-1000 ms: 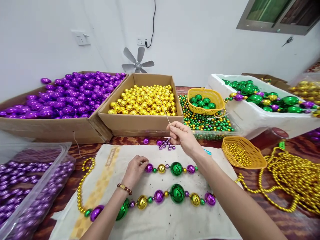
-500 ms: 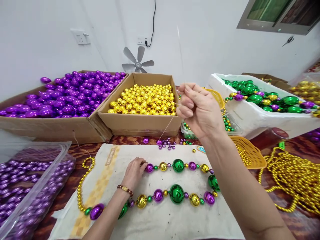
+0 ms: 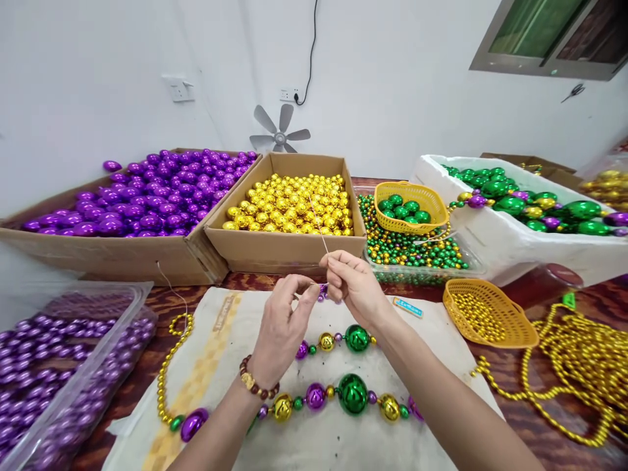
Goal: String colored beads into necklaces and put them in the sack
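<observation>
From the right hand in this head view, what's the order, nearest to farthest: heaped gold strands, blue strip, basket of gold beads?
1. Blue strip: just right of the right hand.
2. Basket of gold beads: farther right.
3. Heaped gold strands: far right.

Bright, even light; glints dot purple balls [image 3: 161,190] beyond the left hand [image 3: 284,320]; wide-angle distortion slants the window [image 3: 530,33] beyond the right hand [image 3: 357,288].

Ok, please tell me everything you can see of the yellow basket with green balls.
The yellow basket looks plastic, with rounded corners and slotted walls. It holds shiny green balls and sits, seemingly tilted, on small mixed beads in a clear tub. A bead strand hangs by its right end.
</observation>
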`<state>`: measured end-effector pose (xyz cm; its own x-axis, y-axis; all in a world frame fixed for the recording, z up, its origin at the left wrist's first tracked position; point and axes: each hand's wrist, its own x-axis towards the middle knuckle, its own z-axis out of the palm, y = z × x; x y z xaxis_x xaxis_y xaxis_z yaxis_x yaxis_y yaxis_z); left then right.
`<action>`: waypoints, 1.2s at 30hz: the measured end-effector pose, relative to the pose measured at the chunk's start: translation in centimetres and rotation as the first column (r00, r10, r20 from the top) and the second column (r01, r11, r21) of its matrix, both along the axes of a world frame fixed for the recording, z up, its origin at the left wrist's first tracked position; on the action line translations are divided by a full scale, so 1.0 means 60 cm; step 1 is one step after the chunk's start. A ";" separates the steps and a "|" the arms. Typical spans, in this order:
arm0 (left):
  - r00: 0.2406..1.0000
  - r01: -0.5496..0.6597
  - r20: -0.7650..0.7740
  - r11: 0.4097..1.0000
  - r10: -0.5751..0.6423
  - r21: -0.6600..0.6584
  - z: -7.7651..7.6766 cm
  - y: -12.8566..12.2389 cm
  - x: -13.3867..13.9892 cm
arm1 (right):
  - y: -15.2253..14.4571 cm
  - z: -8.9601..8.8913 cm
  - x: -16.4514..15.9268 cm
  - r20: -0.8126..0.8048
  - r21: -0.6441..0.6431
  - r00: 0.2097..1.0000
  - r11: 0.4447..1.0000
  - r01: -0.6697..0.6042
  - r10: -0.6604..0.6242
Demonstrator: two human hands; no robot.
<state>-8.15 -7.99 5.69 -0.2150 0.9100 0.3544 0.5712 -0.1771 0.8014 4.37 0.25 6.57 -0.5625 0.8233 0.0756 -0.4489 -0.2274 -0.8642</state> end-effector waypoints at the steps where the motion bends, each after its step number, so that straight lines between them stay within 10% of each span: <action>1: 1.000 0.007 -0.013 1.000 -0.007 0.000 0.002 0.005 0.006 | -0.002 -0.002 -0.002 0.005 0.003 1.000 1.000 0.003 -0.003; 15: 0.991 -0.065 -0.132 0.906 0.010 -0.419 -0.151 -0.014 -0.112 | -0.015 -0.076 0.024 0.110 0.049 0.991 0.996 0.078 -0.083; 29: 0.989 0.053 -0.098 0.890 -0.108 -0.453 -0.180 -0.019 -0.122 | -0.035 -0.159 0.047 0.225 0.021 0.971 0.996 0.083 -0.085; 36: 0.887 0.253 -0.195 0.795 -0.418 -0.552 -0.182 -0.003 -0.081 | -0.008 -0.119 0.026 0.109 0.143 0.988 0.985 0.092 -0.108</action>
